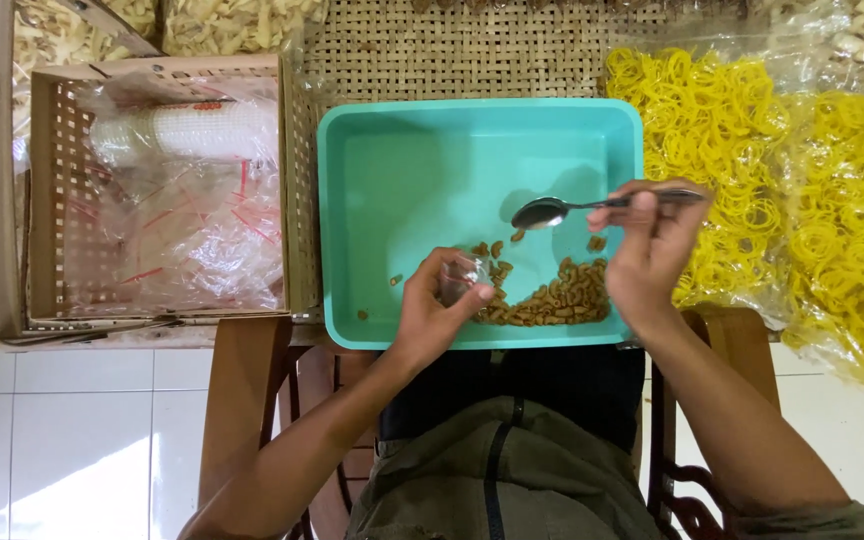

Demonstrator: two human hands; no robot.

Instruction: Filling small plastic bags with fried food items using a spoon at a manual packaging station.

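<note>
Portioning snack pieces inside a teal plastic tray (372, 200). The left hand (432, 310), fingers curled round a small clear plastic cup (460, 278), holds it over the tray's near side, just beside the heap of brown snack pieces (552, 300). The right hand (652, 250) pinches the handle of a metal spoon (542, 212), bowl raised above the heap. Good practice: keep the cup low, mouth up, close to the heap, and the loaded spoon level.
</note>
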